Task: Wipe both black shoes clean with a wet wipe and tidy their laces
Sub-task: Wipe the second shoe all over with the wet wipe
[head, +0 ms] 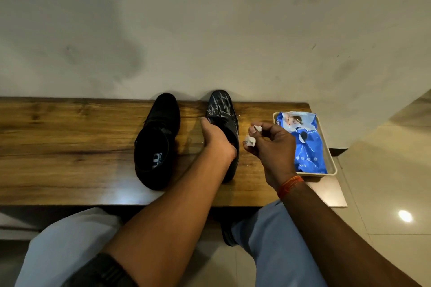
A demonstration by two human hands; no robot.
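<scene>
Two black shoes stand side by side on the wooden bench (70, 137), toes toward the wall. The left shoe (158, 140) is matt and untouched, its opening facing me. The right shoe (221, 109) shows wet, whitish streaks on its toe. My left hand (215, 137) grips this shoe at its opening and laces, covering its middle. Just right of the shoe, my right hand (270, 144) hovers above the bench and pinches a crumpled white wet wipe (250, 140) in its fingertips.
A beige tray (332, 165) at the bench's right end holds a blue wet-wipe pack (305, 144). A grey wall rises directly behind the bench. My knees sit below the front edge, and a tiled floor lies to the right.
</scene>
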